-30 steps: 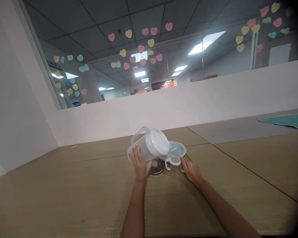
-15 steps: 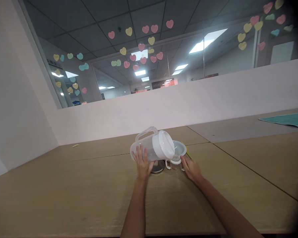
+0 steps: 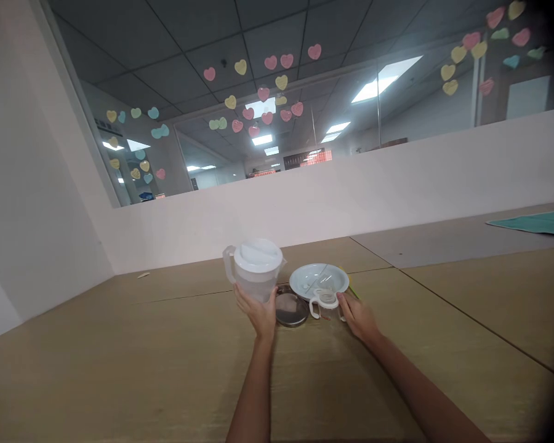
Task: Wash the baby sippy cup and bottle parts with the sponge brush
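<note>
**Jug up straight, lid on, cup held close by**

In the head view, the left hand has the big jug. Its fingers are bent partway open, wrapped around the low part of the jug. The jug is almost upright. It looks held up over the table, but the hand hides its bottom, so I can't be sure. Its handle points to the left and nobody is gripping it. Its small spout points to the right, toward the bowl.

The right hand has its fingers nearly closed, pinching the side of a clear cup with a white rim and a curly white handle. The cup looks to be standing on the table, in front of the bowl.

Here is what looks done: the white lid is on the jug, and the cup is upright and held steady. Here is what looks left: the jug is not put down, and neither hand has let go. I can't tell how much is in the jug or the cup.

A round metal dish sits between the jug and the cup. A thin yellow-green thing peeks out by the bowl's right side. Far off to the right, a teal cloth lies flat near the wall.
</note>
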